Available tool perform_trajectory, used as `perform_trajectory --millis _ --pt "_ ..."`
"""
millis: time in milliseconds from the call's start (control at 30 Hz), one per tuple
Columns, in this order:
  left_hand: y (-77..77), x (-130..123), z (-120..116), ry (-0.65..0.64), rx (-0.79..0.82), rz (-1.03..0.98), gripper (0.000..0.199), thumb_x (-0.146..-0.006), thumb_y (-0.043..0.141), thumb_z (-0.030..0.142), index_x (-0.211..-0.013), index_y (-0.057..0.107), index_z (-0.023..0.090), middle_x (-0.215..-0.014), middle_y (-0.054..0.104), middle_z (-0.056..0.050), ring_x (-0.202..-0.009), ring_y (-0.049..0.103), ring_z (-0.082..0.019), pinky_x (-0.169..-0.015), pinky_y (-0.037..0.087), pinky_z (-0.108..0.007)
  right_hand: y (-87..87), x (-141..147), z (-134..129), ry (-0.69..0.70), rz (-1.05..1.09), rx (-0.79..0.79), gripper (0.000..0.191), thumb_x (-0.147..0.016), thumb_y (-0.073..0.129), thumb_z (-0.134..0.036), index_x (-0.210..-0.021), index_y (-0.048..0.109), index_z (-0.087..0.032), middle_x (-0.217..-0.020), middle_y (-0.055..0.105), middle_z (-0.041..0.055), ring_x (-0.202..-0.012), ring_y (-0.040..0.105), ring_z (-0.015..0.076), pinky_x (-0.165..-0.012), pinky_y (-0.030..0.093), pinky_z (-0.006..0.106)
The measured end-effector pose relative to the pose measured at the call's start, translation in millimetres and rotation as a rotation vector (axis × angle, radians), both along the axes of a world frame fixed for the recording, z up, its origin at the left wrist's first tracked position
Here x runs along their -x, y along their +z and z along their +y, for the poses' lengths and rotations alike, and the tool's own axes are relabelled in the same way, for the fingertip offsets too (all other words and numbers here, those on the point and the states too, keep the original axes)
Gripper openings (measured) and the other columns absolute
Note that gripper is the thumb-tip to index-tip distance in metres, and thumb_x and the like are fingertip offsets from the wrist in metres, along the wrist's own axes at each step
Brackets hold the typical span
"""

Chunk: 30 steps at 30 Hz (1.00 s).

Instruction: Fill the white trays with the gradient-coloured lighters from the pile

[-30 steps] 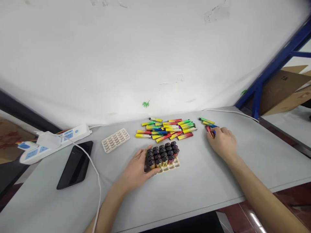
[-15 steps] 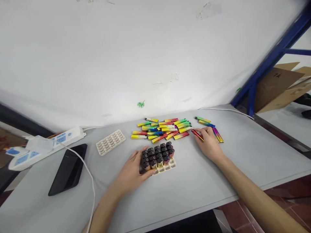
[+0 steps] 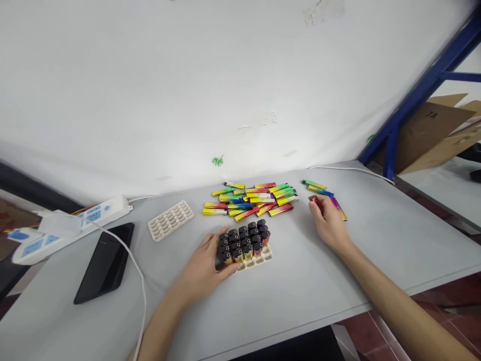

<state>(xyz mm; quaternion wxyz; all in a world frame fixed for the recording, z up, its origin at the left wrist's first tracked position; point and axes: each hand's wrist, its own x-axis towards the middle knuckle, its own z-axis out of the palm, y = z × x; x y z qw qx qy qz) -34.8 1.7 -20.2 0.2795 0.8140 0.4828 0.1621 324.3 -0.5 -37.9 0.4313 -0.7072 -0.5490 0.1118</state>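
Several lighters with black tops stand upright in a cream tray (image 3: 267, 254) at the middle of the grey table. My left hand (image 3: 205, 265) is wrapped round the left side of this tray, thumb along its front edge and fingers behind. Over to the right, my right hand (image 3: 328, 220) is closed on a red lighter (image 3: 314, 201), mostly hidden by the fingers. Beyond the tray lies a loose pile of shiny coloured lighters (image 3: 255, 200). A few more, among them a green and yellow lighter (image 3: 314, 184), lie just behind my right hand.
An unfilled cream tray (image 3: 171, 220) lies to the left. Further left are a black phone (image 3: 105, 263), a white cable (image 3: 141, 276) across the table and a power strip (image 3: 93, 214). A blue metal frame (image 3: 413, 100) and cardboard boxes (image 3: 432, 133) stand at the right.
My right hand has moved a little to the right with the red lighter, which has turned and now shows less between the fingers. My left hand has stayed at the tray.
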Motion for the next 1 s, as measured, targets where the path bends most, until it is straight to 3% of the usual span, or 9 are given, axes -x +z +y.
perform_trajectory --millis 100,167,233,300,433,633,867,1000 --pt "0.0 -0.1 0.2 -0.002 -0.006 -0.004 0.077 -0.084 0.065 0.052 -0.149 0.032 0.028 -0.141 0.051 -0.01 -0.135 0.045 -0.029 -0.111 0.041 -0.044 0.6 2.9 -1.0 0.026 0.139 -0.014 0.043 -0.093 0.047 -0.055 -0.118 0.045 -0.021 -0.079 0.064 0.0024 -0.058 0.056 0.017 -0.057 0.044 0.031" --pt "0.1 -0.1 0.1 -0.006 -0.012 -0.007 0.076 -0.085 0.065 0.051 -0.149 0.032 0.027 -0.14 0.051 -0.01 -0.135 0.046 -0.029 -0.111 0.041 -0.044 1.1 3.0 -2.3 0.022 0.128 -0.017 0.042 -0.093 0.047 -0.056 -0.117 0.047 -0.022 -0.072 0.059 -0.0009 -0.055 0.051 0.0157 -0.055 0.041 0.029" --pt "0.5 0.1 -0.3 -0.005 -0.005 0.004 0.078 -0.085 0.065 0.051 -0.15 0.03 0.027 -0.141 0.051 -0.01 -0.135 0.045 -0.029 -0.111 0.04 -0.044 1.3 1.3 -3.5 0.02 0.058 -0.003 0.039 -0.095 0.041 -0.057 -0.105 0.055 -0.022 -0.067 0.055 -0.0014 -0.056 0.049 0.0157 -0.057 0.039 0.03" --pt "0.8 0.3 -0.7 -0.004 0.008 0.019 0.08 -0.085 0.064 0.053 -0.151 0.027 0.027 -0.141 0.05 -0.01 -0.136 0.044 -0.029 -0.112 0.039 -0.044 1.2 -1.4 -4.3 0.043 0.028 0.024 0.047 -0.098 0.03 -0.056 -0.084 0.058 -0.021 -0.065 0.053 0.0003 -0.059 0.048 0.0161 -0.059 0.038 0.03" --pt "0.8 0.5 -0.8 -0.014 -0.002 0.018 0.078 -0.086 0.063 0.053 -0.151 0.028 0.028 -0.142 0.05 -0.01 -0.137 0.043 -0.028 -0.112 0.039 -0.043 2.0 -4.1 -5.1 0.052 0.066 0.062 0.055 -0.099 0.024 -0.053 -0.059 0.044 -0.022 -0.058 0.047 0.0008 -0.056 0.042 0.015 -0.056 0.034 0.03" --pt "1.5 -0.1 -0.8 0.0 0.002 0.013 0.08 -0.085 0.065 0.051 -0.152 0.028 0.028 -0.141 0.05 -0.01 -0.135 0.045 -0.029 -0.11 0.041 -0.044 7.4 1.1 -8.4 0.123 0.083 0.056 0.047 -0.099 0.023 -0.04 -0.057 0.035 -0.023 -0.053 0.035 -0.0013 -0.051 0.033 0.0143 -0.051 0.026 0.03" --pt "3.4 -1.4 -1.1 0.007 0.003 0.0 0.079 -0.084 0.066 0.051 -0.15 0.031 0.027 -0.139 0.052 -0.01 -0.135 0.046 -0.03 -0.11 0.041 -0.044 4.0 2.4 -8.1 0.066 0.031 0.099 0.053 -0.099 0.026 -0.05 -0.057 0.042 -0.022 -0.055 0.042 -0.0002 -0.052 0.039 0.0146 -0.053 0.031 0.03" --pt "3.5 -1.1 -0.6 -0.008 0.009 0.002 0.081 -0.084 0.065 0.052 -0.152 0.028 0.028 -0.14 0.052 -0.01 -0.135 0.045 -0.03 -0.111 0.04 -0.045 4.5 1.2 -8.9 0.124 0.049 0.081 0.049 -0.099 0.024 -0.043 -0.057 0.038 -0.022 -0.053 0.038 -0.0009 -0.05 0.037 0.0144 -0.051 0.029 0.03"
